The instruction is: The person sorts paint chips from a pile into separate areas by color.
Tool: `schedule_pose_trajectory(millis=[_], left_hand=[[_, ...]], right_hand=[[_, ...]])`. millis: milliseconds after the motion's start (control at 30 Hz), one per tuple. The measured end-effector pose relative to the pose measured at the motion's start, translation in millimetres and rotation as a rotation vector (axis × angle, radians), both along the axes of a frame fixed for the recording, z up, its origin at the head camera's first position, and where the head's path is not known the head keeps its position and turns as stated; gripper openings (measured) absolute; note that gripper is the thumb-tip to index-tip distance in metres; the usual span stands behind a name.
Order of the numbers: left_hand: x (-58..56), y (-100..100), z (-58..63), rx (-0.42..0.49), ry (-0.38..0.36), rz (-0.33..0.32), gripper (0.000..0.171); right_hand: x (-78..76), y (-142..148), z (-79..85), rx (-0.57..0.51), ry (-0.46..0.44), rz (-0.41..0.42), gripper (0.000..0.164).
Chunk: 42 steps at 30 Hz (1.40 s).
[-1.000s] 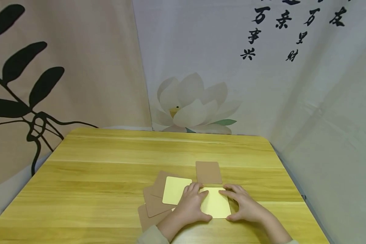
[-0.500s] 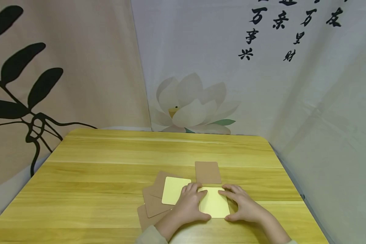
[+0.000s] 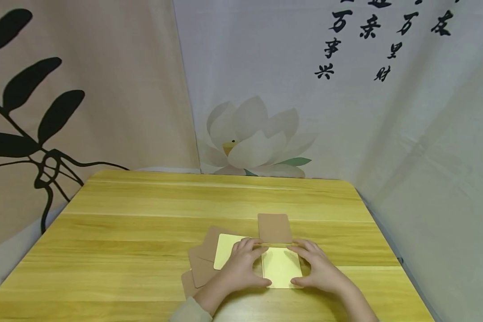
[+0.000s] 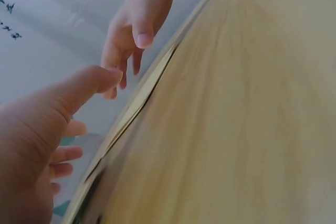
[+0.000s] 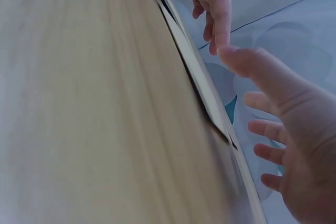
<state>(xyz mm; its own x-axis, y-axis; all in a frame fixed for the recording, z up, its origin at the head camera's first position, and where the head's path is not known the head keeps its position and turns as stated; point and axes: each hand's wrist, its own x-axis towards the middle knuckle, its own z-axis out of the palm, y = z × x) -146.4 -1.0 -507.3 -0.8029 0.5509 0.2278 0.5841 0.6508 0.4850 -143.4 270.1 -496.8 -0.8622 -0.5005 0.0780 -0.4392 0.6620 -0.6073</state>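
A pale yellow square card (image 3: 282,269) lies flat on the table between my two hands, with a thin edge of something under its left side. My left hand (image 3: 241,269) hovers at its left edge, fingers spread and thumb apart, holding nothing. On the other side my right hand (image 3: 323,271) is likewise spread, near the card's right edge. Both wrist views show the left hand (image 4: 29,145) and the right hand (image 5: 310,140) raised off the card. A second yellow card (image 3: 227,249) is partly hidden behind the left hand.
Several brown cards (image 3: 202,268) overlap at the left, under the second yellow card. One brown card (image 3: 274,228) lies just beyond the middle card. The wooden table (image 3: 124,250) ends at a printed cloth backdrop (image 3: 330,134).
Both hands have loosened from the middle yellow card and drawn a little apart; the left moved leftward, covering more of the second yellow card. The cards stay put.
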Motion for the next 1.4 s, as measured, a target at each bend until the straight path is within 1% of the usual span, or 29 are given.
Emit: schedule_pose_trajectory(millis=[200,467,600,867,1167,1400], left_hand=[[-3.3,-12.6,1.1,-0.001,-0.009,-0.013,0.086],[-11.0,-34.1,1.6,0.015,-0.026,0.011,0.085],[-14.1,-45.1,2.2,0.021,-0.031,0.015,0.087],[-21.5,-68.6,-1.3,0.050,0.012,0.014,0.089],[-22.6,-90.5,-3.8,0.060,0.004,0.017,0.092],[-22.7,-103.4,-6.4,0.068,-0.045,0.031,0.094]], right_hand=[[-4.5,-8.9,3.2,-0.009,0.044,-0.041,0.083],[-9.6,-20.4,3.9,-0.006,0.119,-0.034,0.083],[-12.6,-28.2,2.6,-0.014,0.130,-0.025,0.084],[-18.1,-46.5,-0.7,-0.036,0.111,0.017,0.085],[-22.0,-69.3,-0.8,-0.034,0.087,0.053,0.086],[-24.5,-86.0,-3.0,-0.056,0.050,0.098,0.086]])
